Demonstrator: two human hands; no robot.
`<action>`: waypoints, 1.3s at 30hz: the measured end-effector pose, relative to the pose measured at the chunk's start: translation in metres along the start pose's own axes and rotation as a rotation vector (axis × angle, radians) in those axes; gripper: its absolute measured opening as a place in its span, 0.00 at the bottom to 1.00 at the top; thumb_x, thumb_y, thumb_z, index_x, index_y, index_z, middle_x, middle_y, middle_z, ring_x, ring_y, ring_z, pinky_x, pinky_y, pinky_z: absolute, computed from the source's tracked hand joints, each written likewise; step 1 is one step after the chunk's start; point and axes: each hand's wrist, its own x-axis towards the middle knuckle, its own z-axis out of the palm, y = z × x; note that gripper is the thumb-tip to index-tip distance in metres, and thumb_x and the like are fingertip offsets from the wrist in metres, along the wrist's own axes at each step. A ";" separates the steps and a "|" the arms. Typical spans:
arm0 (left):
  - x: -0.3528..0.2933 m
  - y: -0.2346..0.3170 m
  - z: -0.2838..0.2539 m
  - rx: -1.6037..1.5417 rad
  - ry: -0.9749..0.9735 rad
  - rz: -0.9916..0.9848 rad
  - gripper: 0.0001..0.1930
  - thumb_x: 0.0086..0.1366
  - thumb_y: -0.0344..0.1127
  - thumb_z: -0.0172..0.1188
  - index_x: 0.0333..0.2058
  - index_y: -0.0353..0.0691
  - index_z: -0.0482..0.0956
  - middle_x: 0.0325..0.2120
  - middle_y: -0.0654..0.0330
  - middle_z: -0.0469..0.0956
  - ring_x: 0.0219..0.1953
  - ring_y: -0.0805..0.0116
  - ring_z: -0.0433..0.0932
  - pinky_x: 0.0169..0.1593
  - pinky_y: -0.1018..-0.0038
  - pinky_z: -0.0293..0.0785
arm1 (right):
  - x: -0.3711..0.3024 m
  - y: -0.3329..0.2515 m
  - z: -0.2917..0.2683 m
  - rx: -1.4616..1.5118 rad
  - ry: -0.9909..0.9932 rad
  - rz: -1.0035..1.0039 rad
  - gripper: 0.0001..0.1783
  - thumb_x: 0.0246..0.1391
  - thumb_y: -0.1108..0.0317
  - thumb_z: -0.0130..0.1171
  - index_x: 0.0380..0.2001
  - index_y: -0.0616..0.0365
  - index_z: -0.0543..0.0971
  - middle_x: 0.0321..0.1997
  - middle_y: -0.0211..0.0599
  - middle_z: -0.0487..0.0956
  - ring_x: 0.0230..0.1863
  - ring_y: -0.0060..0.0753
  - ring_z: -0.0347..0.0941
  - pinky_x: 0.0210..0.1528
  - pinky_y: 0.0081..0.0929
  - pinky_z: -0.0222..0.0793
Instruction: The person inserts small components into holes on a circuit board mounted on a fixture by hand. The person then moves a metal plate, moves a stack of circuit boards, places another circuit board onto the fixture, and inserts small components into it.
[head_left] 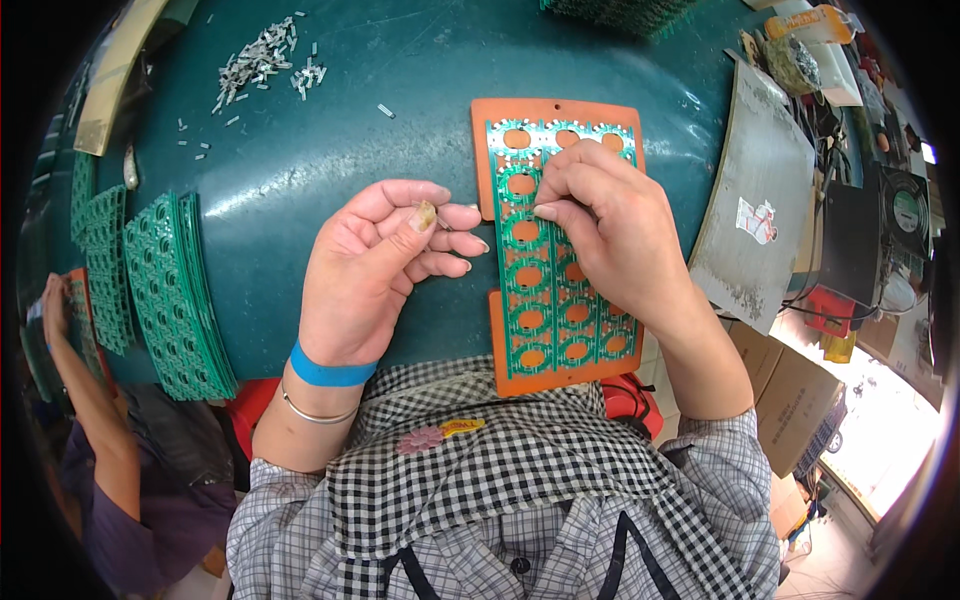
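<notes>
A green circuit board panel (552, 290) with rows of oval cut-outs lies on an orange fixture plate (493, 345) in front of me, slightly right. Small pale components stand along the panel's far rows. My right hand (625, 225) is over the panel, thumb and forefinger pinched together at the second row; whatever is between the fingertips is too small to make out. Left of the plate, my left hand (365, 250) is raised palm up with the thumb pressed against the curled fingers. Something tiny seems to show at its thumb tip, but I cannot name it.
Small loose metallic parts (258, 68) are heaped at the far left of the green table. Stacked green panels (170, 300) stand at the left, near another person's arm (100, 420). A worn grey metal sheet (745, 190) lies to the right. Cardboard boxes (800, 415) sit lower right.
</notes>
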 end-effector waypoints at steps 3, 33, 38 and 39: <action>-0.001 -0.001 0.001 0.026 0.003 -0.015 0.09 0.71 0.29 0.53 0.46 0.32 0.75 0.42 0.49 0.82 0.38 0.64 0.83 0.40 0.75 0.81 | 0.000 0.001 0.003 0.003 0.032 -0.033 0.07 0.45 0.82 0.63 0.28 0.65 0.76 0.32 0.39 0.77 0.34 0.40 0.77 0.34 0.32 0.73; -0.010 -0.018 0.024 -0.072 -0.030 -0.067 0.10 0.67 0.28 0.60 0.45 0.33 0.77 0.38 0.57 0.80 0.34 0.74 0.76 0.36 0.81 0.71 | -0.015 -0.020 0.001 0.429 0.058 -0.016 0.08 0.46 0.83 0.64 0.32 0.63 0.79 0.37 0.36 0.77 0.37 0.30 0.75 0.39 0.23 0.72; -0.006 -0.008 0.011 -0.089 0.018 0.002 0.16 0.70 0.25 0.52 0.55 0.27 0.68 0.56 0.41 0.72 0.57 0.53 0.76 0.61 0.65 0.75 | -0.021 -0.009 -0.013 0.265 -0.062 0.140 0.06 0.49 0.82 0.61 0.30 0.63 0.76 0.34 0.37 0.76 0.33 0.36 0.76 0.34 0.29 0.72; -0.008 -0.006 0.008 -0.090 0.018 0.001 0.16 0.70 0.25 0.52 0.55 0.27 0.68 0.56 0.41 0.72 0.57 0.53 0.76 0.61 0.65 0.75 | -0.023 -0.014 -0.013 0.179 -0.103 0.138 0.06 0.50 0.83 0.61 0.30 0.64 0.76 0.35 0.36 0.76 0.34 0.33 0.75 0.35 0.27 0.72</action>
